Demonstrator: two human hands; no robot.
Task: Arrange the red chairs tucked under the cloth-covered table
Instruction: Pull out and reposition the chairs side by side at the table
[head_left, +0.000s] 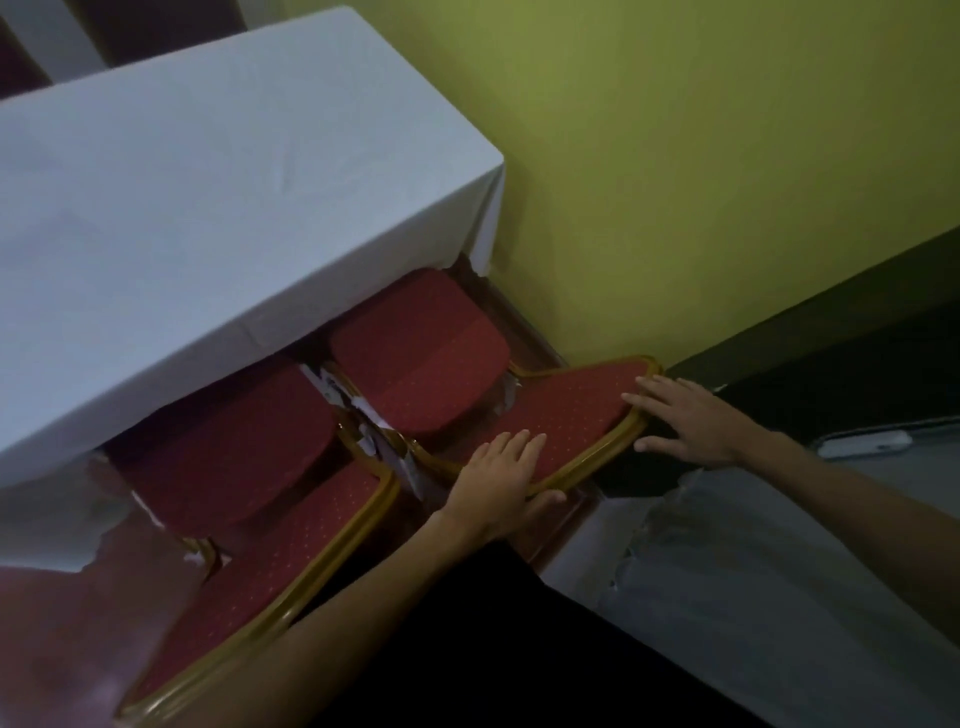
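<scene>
Two red chairs with gold frames stand side by side at the cloth-covered table (208, 171), their seats partly under the white cloth. The right chair's seat (421, 358) is by the wall and its backrest (571, 410) is closest to my hands. My left hand (498, 483) grips the backrest's near gold edge, fingers over the red padding and thumb beneath. My right hand (691, 421) lies spread on the backrest's right corner, fingers apart. The left chair has its seat (228, 441) and backrest (270, 566) lower left, untouched.
A yellow-green wall (701, 182) runs close along the right of the table and chair. A dark ledge (831, 353) sits at the right, with a white object (862, 444) below it. Pale cloth (753, 571) lies at the lower right. Dark red shapes show beyond the table.
</scene>
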